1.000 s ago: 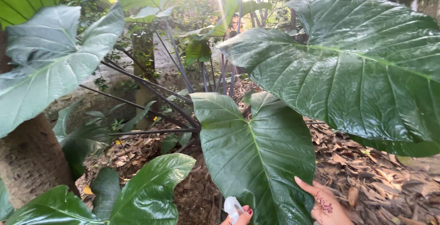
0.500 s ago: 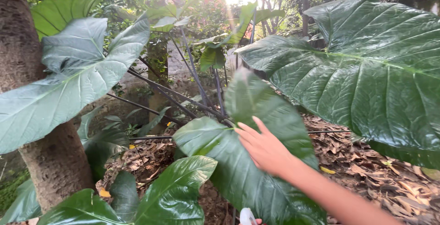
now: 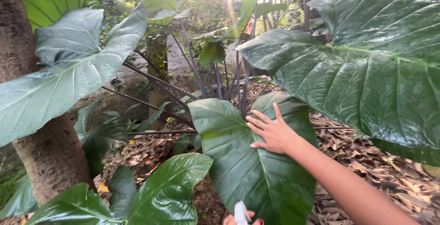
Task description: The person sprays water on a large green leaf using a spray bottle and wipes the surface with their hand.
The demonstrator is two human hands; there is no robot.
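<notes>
Sunlit garden, perhaps a wall [image 3: 176, 66].

We stand over bare soil ground [image 3: 197, 197]. A layer of dry brown leaves [image 3: 366, 161] covers it at right and centre. A tree trunk [image 3: 50, 156] rises from the ground at left. Dark plant stems [image 3: 215, 83] rise from it at centre.

Backlit sun flare — shaded, sharp foreground
</notes>
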